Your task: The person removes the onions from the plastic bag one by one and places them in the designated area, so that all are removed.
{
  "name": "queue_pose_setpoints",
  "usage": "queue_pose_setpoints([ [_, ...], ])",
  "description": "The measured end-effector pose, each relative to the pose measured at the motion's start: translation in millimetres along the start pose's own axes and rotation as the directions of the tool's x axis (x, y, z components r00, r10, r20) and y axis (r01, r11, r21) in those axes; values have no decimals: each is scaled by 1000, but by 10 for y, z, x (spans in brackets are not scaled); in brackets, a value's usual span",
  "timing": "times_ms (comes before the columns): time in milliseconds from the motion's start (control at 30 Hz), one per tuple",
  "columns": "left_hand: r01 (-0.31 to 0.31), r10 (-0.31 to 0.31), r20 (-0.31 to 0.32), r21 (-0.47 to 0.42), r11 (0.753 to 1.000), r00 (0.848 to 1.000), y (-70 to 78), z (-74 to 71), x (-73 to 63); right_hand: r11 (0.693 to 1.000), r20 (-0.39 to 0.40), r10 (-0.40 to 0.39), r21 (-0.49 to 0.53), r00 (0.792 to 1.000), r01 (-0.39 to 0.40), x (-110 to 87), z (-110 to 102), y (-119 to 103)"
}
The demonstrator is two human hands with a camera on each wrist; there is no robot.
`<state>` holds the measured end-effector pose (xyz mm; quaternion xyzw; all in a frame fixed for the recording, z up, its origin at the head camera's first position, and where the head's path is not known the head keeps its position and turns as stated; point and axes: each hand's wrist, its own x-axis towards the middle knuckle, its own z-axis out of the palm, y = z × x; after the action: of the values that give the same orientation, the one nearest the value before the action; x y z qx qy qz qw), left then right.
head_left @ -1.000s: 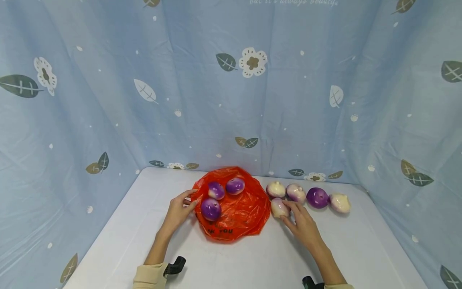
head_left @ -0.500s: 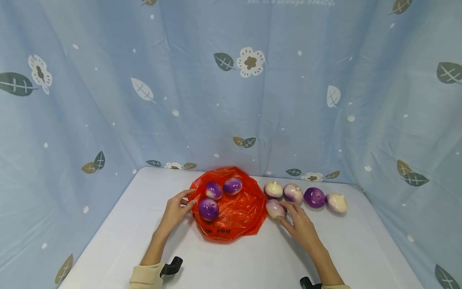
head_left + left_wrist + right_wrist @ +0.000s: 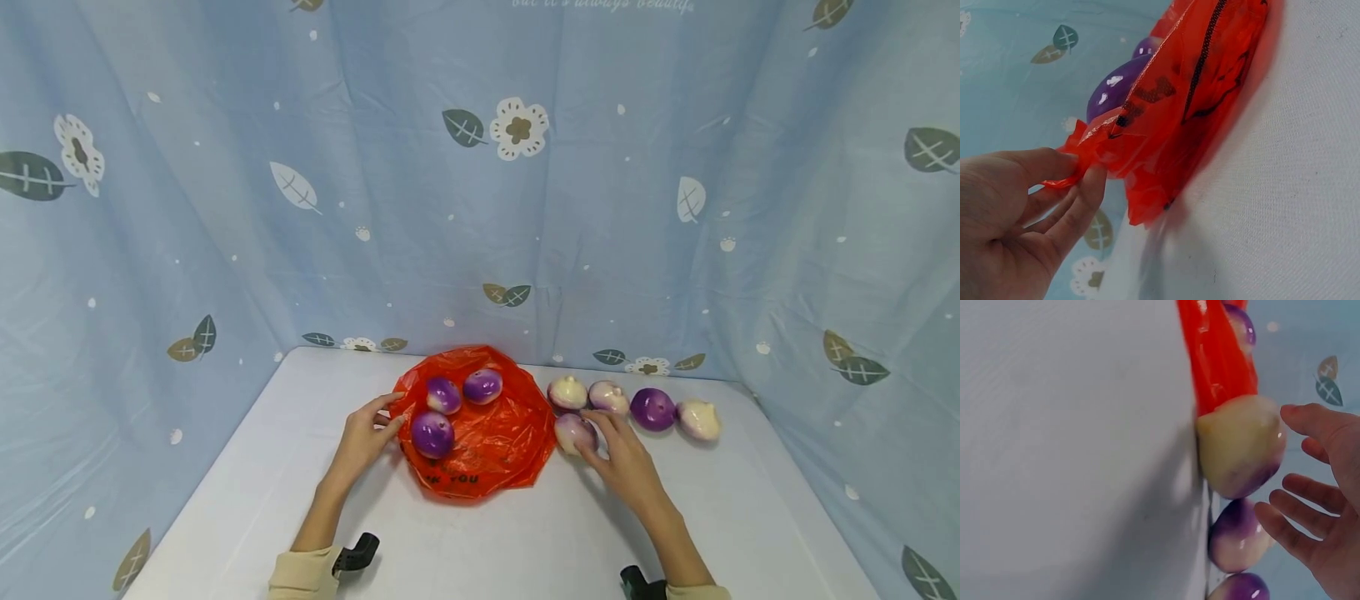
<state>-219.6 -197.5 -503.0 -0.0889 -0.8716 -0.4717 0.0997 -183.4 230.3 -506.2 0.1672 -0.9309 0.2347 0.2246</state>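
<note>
A red plastic bag (image 3: 498, 437) lies spread on the table with three purple turnips on it, among them a round deep-purple one (image 3: 432, 435). My left hand (image 3: 362, 439) pinches the bag's left edge between thumb and fingers; the left wrist view shows the film in the fingertips (image 3: 1088, 172). Beside the bag's right edge sits a pale turnip (image 3: 1241, 447) with a purple patch. My right hand (image 3: 624, 458) is around its near right side, fingers spread and relaxed. In the right wrist view the thumb is at the turnip's edge and the other fingers stand apart from it.
Behind the right hand runs a row of several turnips: a white-topped one (image 3: 567, 392), a pale one (image 3: 609, 397), a deep-purple one (image 3: 653, 409) and a cream one (image 3: 699, 420). A blue patterned curtain (image 3: 405, 225) stands behind the white table (image 3: 465, 550).
The turnip at my right hand shifted slightly toward the bag and now shows more purple. My right fingers have loosened from it. My left hand keeps its place on the bag.
</note>
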Motion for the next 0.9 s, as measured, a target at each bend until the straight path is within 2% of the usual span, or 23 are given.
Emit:
queue_pose_setpoints([
  [467, -4, 5, -7, 25, 1000, 1000, -3, -7, 8, 999, -23, -20, 32, 1000, 21, 226, -29, -193],
  [733, -5, 5, -7, 20, 1000, 1000, -10, -13, -3, 998, 9, -14, 54, 1000, 13, 352, 58, -431],
  [900, -5, 5, -9, 11, 1000, 1000, -4, -14, -4, 998, 54, -18, 56, 998, 15, 402, 153, -605],
])
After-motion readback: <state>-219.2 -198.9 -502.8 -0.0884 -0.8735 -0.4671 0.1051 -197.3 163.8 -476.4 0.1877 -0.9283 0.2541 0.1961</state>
